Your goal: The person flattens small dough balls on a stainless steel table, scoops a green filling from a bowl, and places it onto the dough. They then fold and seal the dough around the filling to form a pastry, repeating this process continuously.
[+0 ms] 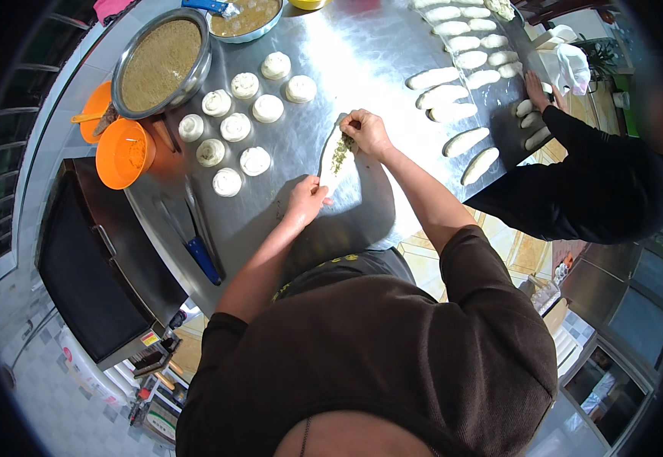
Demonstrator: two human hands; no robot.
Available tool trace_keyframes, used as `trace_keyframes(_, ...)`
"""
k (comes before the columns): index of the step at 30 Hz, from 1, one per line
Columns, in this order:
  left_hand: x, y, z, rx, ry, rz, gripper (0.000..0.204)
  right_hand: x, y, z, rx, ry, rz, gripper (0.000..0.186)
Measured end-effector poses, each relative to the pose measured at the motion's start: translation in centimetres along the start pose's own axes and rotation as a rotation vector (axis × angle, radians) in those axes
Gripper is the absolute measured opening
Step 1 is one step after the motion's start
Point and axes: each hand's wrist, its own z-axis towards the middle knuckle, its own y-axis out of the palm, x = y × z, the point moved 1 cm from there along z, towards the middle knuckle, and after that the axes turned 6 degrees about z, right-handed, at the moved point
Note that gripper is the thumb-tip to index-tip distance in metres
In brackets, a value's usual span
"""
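Stainless steel is gleaming all across the worktable in the head view, with patterned floor tiles showing beyond its near edge. Centre stage, one flattened dough strip is lying on the metal right in front of the person, carrying a line of chopped green filling. Its long axis is running away from the body, the far end leaning slightly right. Down at the near end, the left hand is grasping the dough between thumb and fingers; up at the far end, the right hand is bunching its fingertips over the strip, though whether they're pinching dough or filling I cannot tell. Over to the left, ten coiled dough buns are sitting in loose rows. Behind them, two broad bowls are holding brown paste, two orange bowls are standing at the table's edge, and one yellow bowl is peeking in. One blue-handled tool is lying near left. Across on the right, five elongated dough rolls are stretching out nearest, with more crowding behind, too bunched to count. Beside those, a co-worker's hand is reaching over the tabletop.
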Motion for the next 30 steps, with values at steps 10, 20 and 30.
trace_keyframes(10,0.5,-0.1,-0.1,0.022,0.019,0.070,0.016,-0.9,-0.3,-1.2,0.013,-0.249,-0.159,0.009)
trace_keyframes(20,0.4,0.2,-0.2,0.049,0.052,0.032,0.014,-2.4,-0.2,-1.6,-0.101,-0.124,-0.538,0.033)
trace_keyframes(30,0.3,0.5,-0.4,0.068,0.064,0.022,0.013,-1.3,-0.3,-2.5,-0.057,-0.494,-0.564,0.015)
